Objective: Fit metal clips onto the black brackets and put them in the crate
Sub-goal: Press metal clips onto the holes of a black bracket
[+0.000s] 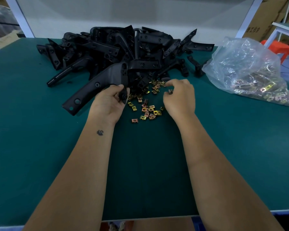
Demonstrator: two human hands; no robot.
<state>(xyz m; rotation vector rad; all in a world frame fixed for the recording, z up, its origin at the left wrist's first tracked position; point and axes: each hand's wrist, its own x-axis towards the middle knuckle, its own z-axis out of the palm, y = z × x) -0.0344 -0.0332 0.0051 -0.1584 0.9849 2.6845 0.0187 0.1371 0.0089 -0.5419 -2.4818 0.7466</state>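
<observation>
Holding: left hand [109, 101] grips long black plastic bracket [93, 87] above green tabletop [40, 147].
Picking: right hand [179, 97] pinches small metal clip [170, 92].
Advice: align clip's mouth squarely with bracket's edge before pushing.

A green tabletop [40, 147] fills most of the view, its near edge trimmed in pale grey. Behind its far edge stands a white panel [123, 12] framed by slanting white posts. Beyond the tabletop's far right corner are stacked cardboard boxes [264, 19], one printed with dark characters, and a red plastic stool [279, 48] beside a white table frame. Off its far left corner, wrapped goods sit blurred.
</observation>
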